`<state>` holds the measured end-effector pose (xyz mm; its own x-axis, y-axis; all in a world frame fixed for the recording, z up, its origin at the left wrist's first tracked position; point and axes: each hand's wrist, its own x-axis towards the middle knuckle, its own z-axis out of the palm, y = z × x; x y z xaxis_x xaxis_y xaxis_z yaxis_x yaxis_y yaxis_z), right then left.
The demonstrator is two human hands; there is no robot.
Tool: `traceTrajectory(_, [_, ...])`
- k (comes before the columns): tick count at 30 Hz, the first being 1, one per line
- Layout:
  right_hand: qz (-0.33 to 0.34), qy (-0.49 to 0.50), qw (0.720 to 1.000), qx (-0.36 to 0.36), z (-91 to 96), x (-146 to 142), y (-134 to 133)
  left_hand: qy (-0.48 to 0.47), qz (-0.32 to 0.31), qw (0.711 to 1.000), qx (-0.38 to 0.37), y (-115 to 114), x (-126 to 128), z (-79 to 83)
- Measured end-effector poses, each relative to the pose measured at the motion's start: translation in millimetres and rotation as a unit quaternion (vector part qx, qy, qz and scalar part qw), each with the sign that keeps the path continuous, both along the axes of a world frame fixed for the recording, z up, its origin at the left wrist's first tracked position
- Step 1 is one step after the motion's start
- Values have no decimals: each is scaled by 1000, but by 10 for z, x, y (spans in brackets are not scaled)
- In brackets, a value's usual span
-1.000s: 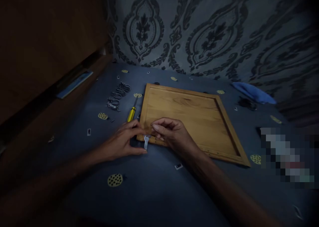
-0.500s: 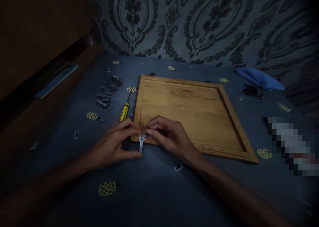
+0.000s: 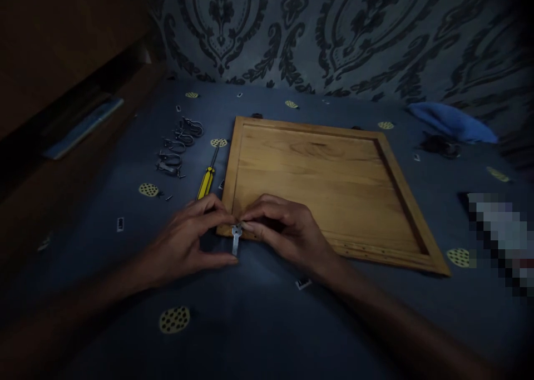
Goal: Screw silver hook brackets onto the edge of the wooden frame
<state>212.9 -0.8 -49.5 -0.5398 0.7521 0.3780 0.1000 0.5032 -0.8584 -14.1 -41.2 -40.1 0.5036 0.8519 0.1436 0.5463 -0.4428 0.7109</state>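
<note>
At the near left corner of a framed wooden board, a small metal bracket sticks out over the edge. My left hand holds it, thumb at its lower end and fingertips at its upper end on the frame. Thumb and fingers of my right hand are pinched together at the bracket's top; whatever they grip is too small or hidden to make out. A yellow-handled screwdriver lies just beyond my left hand, beside the board.
Several similar metal pieces lie in a row left of the board, with a loose screw nearby. At the back right are a blue cloth and a dark object. A blurred-out item lies right. Patterned fabric rises behind.
My right fingertips have come slightly closer to the bracket's top. The left hand keeps its hold. The view has shifted a little; the bracket stays at the board's corner.
</note>
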Motion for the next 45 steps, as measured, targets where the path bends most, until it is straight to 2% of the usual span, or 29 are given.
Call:
traceTrajectory(11, [2,-19,999,34,-39,-9,-34,-9,2,1000,-1,-8,5,-21])
traceTrajectory(21, [-17,-29,986,164,-77,-21,-48,12,3,1000,-27,0,10,20])
traceTrajectory(25, [-14,-16,985,170,-87,-22,-57,9,5,1000,-23,-4,10,13])
traceTrajectory(30, [-26,-47,982,180,-78,-17,-66,2,6,1000,-22,-11,13,27])
traceTrajectory(39, [-45,-104,955,273,-73,-10,-118,6,10,999,-38,-13,15,17])
traceTrajectory(45, [-46,-97,950,294,-59,-26,-125,8,11,999,-36,-3,19,26])
